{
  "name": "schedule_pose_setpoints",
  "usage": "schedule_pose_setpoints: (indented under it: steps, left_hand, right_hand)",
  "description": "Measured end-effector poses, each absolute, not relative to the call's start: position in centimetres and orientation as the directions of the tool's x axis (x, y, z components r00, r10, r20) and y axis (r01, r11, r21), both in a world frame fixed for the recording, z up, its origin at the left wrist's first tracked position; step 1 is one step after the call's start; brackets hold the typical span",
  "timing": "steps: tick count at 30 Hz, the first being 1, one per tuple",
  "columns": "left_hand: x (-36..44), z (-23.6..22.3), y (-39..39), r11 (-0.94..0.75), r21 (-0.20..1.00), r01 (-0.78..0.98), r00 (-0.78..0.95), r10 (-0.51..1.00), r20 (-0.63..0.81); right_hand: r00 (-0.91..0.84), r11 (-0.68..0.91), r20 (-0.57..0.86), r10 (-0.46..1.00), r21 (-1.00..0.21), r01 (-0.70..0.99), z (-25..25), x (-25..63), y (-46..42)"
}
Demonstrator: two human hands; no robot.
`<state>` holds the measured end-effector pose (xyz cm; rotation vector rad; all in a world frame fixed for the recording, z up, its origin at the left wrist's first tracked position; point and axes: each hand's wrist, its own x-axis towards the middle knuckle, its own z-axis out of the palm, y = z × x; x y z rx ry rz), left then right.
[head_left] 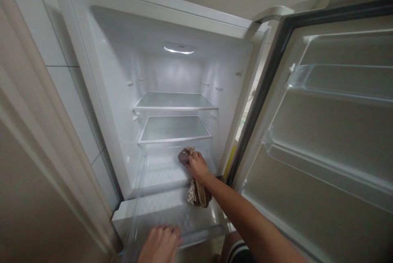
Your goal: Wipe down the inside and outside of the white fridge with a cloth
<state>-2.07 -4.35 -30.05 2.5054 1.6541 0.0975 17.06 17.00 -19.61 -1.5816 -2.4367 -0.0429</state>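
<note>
My right hand [198, 166] is closed around a bunched brown and cream patterned cloth [196, 195], inside the lower part of an open fridge. Part of the cloth sticks out past my fingers, and the rest hangs below my wrist. A clear plastic drawer [202, 234] is pulled out toward me under the cloth. At the bottom of the view, my left hand [161, 242] has its fingers curled over the drawer's front edge; the fingertips are hidden and slightly blurred.
Two glass shelves, the upper shelf [176, 100] and the lower shelf [175, 128], sit above the drawer. A lamp [178, 48] glows at the fridge ceiling. The open fridge door [322, 132] with clear racks stands at right. Left of the fridge is a tiled wall [63, 91].
</note>
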Motion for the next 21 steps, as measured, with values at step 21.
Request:
schedule_pose_setpoints:
  steps: [21]
  left_hand:
    - [-2.7,-27.5,-3.7,-0.209,0.081,0.975,0.206,0.978,0.038]
  right_hand:
    - [-0.925,0.886,-0.059,0.375,-0.270,0.377,-21.4,11.5,13.0]
